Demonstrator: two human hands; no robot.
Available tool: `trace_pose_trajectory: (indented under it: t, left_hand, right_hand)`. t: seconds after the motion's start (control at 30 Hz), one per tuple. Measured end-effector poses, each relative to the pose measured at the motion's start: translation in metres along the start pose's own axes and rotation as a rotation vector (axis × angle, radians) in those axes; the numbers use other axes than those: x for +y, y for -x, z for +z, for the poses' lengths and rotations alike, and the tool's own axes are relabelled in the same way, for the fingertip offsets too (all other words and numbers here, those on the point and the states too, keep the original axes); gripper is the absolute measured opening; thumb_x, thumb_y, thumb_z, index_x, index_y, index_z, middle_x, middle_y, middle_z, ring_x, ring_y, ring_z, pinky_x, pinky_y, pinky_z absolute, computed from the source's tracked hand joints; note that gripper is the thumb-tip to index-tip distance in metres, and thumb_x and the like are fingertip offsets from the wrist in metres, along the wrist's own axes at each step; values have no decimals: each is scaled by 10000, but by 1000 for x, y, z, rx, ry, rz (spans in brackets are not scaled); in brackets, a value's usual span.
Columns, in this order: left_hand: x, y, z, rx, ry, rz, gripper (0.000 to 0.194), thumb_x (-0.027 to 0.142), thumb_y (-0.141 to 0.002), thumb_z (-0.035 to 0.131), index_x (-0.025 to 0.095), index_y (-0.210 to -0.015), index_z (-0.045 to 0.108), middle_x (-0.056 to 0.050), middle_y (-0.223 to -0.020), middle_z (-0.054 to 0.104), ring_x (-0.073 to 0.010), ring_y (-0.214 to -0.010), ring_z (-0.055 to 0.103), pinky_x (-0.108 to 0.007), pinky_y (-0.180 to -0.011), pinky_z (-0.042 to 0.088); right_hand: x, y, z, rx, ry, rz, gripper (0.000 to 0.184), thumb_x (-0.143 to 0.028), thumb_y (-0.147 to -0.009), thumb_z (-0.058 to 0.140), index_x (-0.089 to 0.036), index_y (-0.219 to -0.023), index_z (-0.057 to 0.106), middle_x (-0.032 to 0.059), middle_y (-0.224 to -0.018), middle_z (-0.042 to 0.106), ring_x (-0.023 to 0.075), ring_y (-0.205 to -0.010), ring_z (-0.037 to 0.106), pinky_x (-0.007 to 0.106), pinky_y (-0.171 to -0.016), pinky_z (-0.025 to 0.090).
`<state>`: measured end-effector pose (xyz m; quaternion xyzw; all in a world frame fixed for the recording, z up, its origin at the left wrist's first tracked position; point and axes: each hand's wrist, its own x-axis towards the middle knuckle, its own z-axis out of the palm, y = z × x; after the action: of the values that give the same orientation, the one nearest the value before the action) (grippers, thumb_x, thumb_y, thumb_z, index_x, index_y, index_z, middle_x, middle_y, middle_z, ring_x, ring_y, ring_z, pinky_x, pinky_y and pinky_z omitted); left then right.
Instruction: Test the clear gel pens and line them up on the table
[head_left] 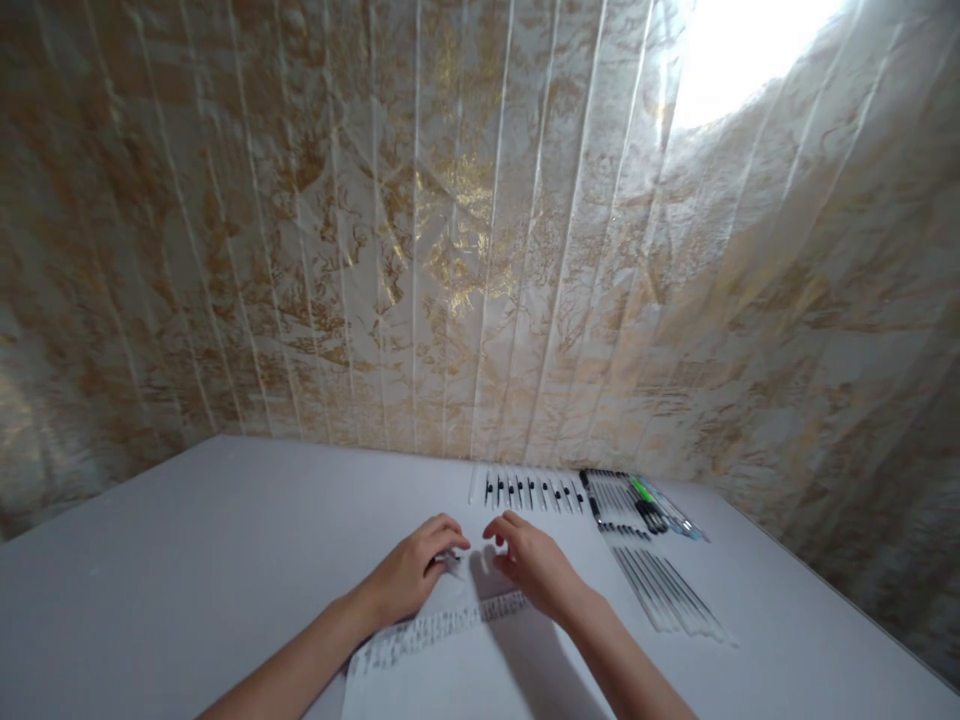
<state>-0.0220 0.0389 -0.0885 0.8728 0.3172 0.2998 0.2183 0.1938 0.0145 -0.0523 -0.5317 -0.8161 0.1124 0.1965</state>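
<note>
My left hand (417, 570) is above the far edge of a sheet of paper (450, 680), its fingers bent and closed around a small pale and dark thing (451, 562) that is too blurred to name. Close by on the right, my right hand (534, 562) has curled fingers with a gap to the thumb, and nothing shows between them. Rows of dark handwriting or print run along the paper's top. Beyond the hands, several clear pen parts with black pieces (531, 491) lie side by side in a row.
At the right, black pen parts (600, 508) frame a group of thin refills, with a green highlighter (643, 490) and several other pens beside them. Nearer lie long slim clear and grey rods (670, 592). A patterned curtain (450, 250) hangs behind the white table (187, 560).
</note>
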Motion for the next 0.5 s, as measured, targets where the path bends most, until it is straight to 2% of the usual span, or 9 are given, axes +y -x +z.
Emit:
trace_pose_trajectory:
  t: [0.1,0.23,0.33,0.43,0.5]
  left_hand:
    - [1,1,-4,52,29,-84,433,30,-748,476,239,-1121,547,-46,-1156,557,-173,-1085,525,-299,-970,425]
    - [-2,1,-2,70,-124,-175,159,161,-831,536,219,-978,557,-42,-1028,564,-207,-987,518,-347,-885,446]
    - [-3,0,2,56,-236,-179,45,179,-857,546,210,-889,551,-31,-977,564,-213,-947,503,-347,-838,427]
    - [-3,-1,4,61,-233,-220,53,155,-863,538,207,-854,535,-25,-949,568,-209,-922,503,-338,-808,419]
    - [-5,-2,4,73,-197,-247,73,146,-864,533,207,-825,521,-21,-928,573,-205,-905,508,-337,-805,418]
  right_hand:
    - [-1,-18,18,-63,27,13,255,-20,-729,571,-188,-902,656,45,-939,641,151,-775,605,222,-679,437]
    - [6,-23,24,-53,20,-36,189,-15,-762,520,-167,-788,629,58,-895,636,175,-873,592,242,-747,439]
    - [17,-20,17,-55,-47,-57,184,-30,-774,492,-174,-806,601,41,-836,641,161,-794,585,250,-711,432]
    - [34,-16,1,-47,-275,20,159,-83,-796,456,-180,-826,578,1,-703,624,129,-630,559,229,-602,416]
    - [45,-15,-10,-26,-426,67,141,-136,-795,458,-173,-828,590,-5,-671,611,123,-593,550,225,-575,420]
